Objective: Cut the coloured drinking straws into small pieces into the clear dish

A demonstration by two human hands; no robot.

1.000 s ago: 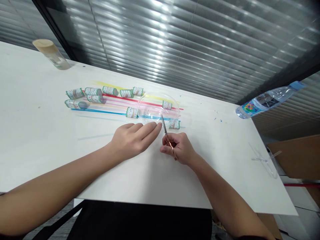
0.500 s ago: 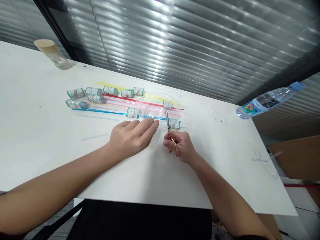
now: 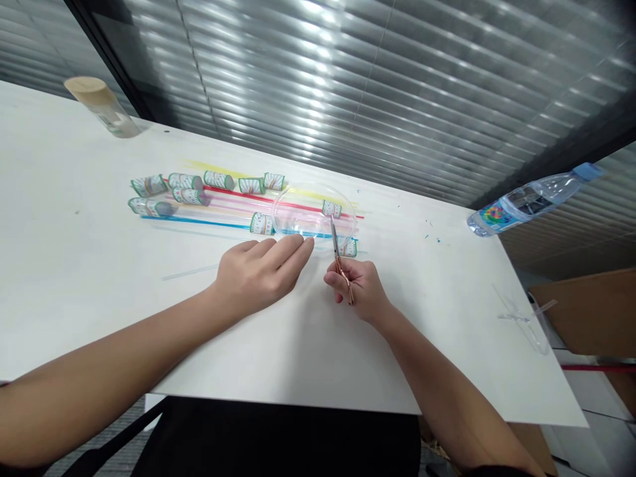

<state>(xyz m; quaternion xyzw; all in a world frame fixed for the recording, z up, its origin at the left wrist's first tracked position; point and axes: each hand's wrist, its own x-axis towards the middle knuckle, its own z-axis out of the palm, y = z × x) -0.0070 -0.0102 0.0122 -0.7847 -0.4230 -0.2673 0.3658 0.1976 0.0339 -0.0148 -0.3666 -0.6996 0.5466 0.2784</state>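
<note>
My right hand (image 3: 358,288) is closed round the copper-coloured handles of a small pair of scissors (image 3: 338,255), whose blades point away from me over the near rim of a clear plastic dish (image 3: 314,212). My left hand (image 3: 261,271) lies flat on the white table (image 3: 89,278) with its fingers stretched out, the fingertips touching the dish's near left rim. Long coloured straws (image 3: 218,207), red, blue, pink and yellow, lie under and to the left of the dish. Several small green-edged paper rolls (image 3: 185,181) rest on and beside them.
A capped jar (image 3: 102,106) stands at the far left. A water bottle (image 3: 534,197) lies at the table's right edge. Clear plastic pieces (image 3: 524,317) sit beyond the right edge. A clear straw (image 3: 191,270) lies left of my left hand. Blinds back the table.
My right hand has slid forward with the scissors, bringing the blades over the dish's near rim. My left hand has barely shifted.
</note>
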